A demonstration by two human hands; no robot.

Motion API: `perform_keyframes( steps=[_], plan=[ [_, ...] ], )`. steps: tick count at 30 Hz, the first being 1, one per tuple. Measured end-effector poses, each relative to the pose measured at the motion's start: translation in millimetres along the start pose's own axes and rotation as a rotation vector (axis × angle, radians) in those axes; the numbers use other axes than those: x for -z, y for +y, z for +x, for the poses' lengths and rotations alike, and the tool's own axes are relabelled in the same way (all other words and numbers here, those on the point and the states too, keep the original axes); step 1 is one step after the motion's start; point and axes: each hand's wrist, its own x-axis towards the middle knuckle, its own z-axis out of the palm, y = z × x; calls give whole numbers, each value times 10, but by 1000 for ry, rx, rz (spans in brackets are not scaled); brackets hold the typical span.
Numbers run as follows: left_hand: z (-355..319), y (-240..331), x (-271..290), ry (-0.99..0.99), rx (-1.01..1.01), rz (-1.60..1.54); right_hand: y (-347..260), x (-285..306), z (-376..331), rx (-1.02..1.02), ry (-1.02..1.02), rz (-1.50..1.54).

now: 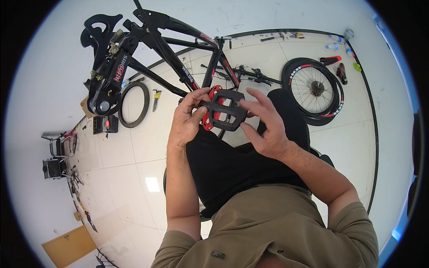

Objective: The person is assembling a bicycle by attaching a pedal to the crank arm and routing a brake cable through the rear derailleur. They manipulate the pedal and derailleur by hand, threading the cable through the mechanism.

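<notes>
pedal (225, 109): black | bike frame (170, 53): black, red-white accents | wheel rim (313, 89): black, red-white striping | floor (134, 147): white tiles

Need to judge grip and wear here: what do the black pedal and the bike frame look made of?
Black pedal: looks like moulded plastic or composite, matte, with an open lattice body and no shine; it could be coated metal. The left hand holds it. Bike frame: probably metal tubing, glossy black paint with red accents, showing highlights along the tubes.

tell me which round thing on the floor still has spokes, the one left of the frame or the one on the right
The wheel on the right: it has spokes, a hub and red-marked rims. The ring left of the bike frame is just a bare black tyre with floor tiles showing through its middle.
</notes>
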Motion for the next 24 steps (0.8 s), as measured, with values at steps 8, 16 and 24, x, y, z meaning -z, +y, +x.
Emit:
perform_keyframes(
  steps=[8, 16, 24],
  plan=[
    [-1, -21, 8, 27, -51, -40, -64, 14, 49, -644, -44, 501],
    [-7, -70, -7, 26, -60, -94, 38, 15, -12, -230, -77, 85],
    [27, -95, -9, 41, -90, -109, 68, -43, -3, -488, -14, 356]
  ],
)
